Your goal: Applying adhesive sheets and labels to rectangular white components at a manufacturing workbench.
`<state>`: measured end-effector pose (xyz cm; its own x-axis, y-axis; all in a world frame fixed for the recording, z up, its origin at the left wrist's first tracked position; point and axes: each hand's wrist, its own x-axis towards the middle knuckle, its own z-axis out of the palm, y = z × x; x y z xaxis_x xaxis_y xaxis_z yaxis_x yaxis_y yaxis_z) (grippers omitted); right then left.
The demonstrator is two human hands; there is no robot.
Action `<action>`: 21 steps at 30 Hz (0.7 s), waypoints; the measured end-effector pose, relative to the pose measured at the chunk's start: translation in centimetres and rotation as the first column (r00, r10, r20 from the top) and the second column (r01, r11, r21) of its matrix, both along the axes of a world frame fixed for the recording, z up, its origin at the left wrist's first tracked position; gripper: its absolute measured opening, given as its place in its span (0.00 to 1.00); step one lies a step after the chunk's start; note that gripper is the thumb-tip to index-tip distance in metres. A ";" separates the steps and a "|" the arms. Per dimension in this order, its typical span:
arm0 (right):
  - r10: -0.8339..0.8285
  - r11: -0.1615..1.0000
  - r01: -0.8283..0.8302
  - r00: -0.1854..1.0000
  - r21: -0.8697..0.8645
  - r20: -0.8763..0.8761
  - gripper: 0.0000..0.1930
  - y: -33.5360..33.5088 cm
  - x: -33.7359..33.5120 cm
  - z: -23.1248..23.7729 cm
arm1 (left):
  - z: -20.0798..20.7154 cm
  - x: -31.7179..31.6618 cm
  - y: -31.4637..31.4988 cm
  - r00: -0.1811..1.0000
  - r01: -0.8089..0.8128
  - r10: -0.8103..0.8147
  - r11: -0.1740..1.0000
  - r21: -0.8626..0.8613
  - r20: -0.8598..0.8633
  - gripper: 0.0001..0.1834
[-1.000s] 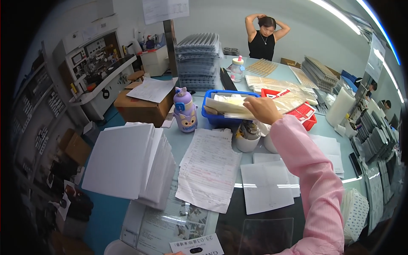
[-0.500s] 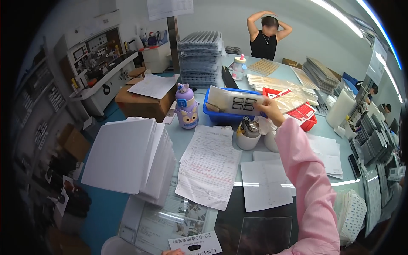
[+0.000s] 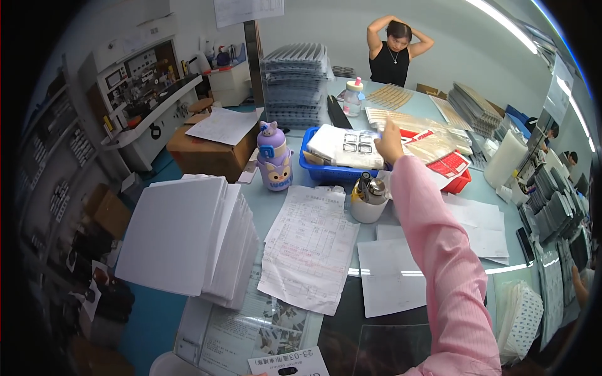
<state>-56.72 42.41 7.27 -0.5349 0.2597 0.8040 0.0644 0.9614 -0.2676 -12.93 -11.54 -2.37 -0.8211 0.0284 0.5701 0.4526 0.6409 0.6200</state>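
Note:
My right hand [image 3: 390, 143], in a pink sleeve, is over the right end of a pale sheet [image 3: 338, 147] with black rectangular frame-shaped pieces. One finger points up, apart from the others, and nothing shows gripped in them. The sheet lies on top of the contents of a blue basket [image 3: 342, 173]. At the lower edge is a white printed card [image 3: 298, 360] with a small black piece on it. Only a sliver of my left hand [image 3: 258, 374] shows, at the card's lower edge; its fingers are mostly cut off.
A stack of white sheets [image 3: 172, 235] stands at the left, beside a printed form [image 3: 310, 250]. Near the basket are a purple bottle [image 3: 276, 166], a white cup [image 3: 368, 210] with tools and a red basket [image 3: 461, 183]. Across the table a person [image 3: 392, 59] has both arms raised.
The pale sheet, held up in my right hand before, now lies down in the blue basket. My right hand's fingers have come off it. The white card has shifted slightly lower.

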 end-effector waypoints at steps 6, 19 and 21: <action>0.408 0.911 -0.328 0.629 -0.250 0.661 0.21 -2.3 2.2 1.2 | -2.0 1.2 -0.4 0.994 -0.081 0.085 0.995 -0.064 0.064 0.12; 0.582 0.790 -0.290 0.629 -0.540 0.515 0.15 -7.1 38.8 8.8 | 0.4 1.0 -0.6 0.998 -0.056 0.049 0.984 -0.167 -0.047 0.05; 0.576 0.772 -0.304 0.706 -0.559 0.411 0.13 -6.8 44.8 5.0 | 2.0 1.0 1.0 0.999 0.047 -0.050 0.963 -0.267 -0.002 0.12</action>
<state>-11.93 35.57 12.29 -0.9707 0.1091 0.2142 -0.0757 0.7070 -0.7032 -11.93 -10.50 -0.41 -0.8103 0.2200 0.5432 0.4916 0.7597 0.4256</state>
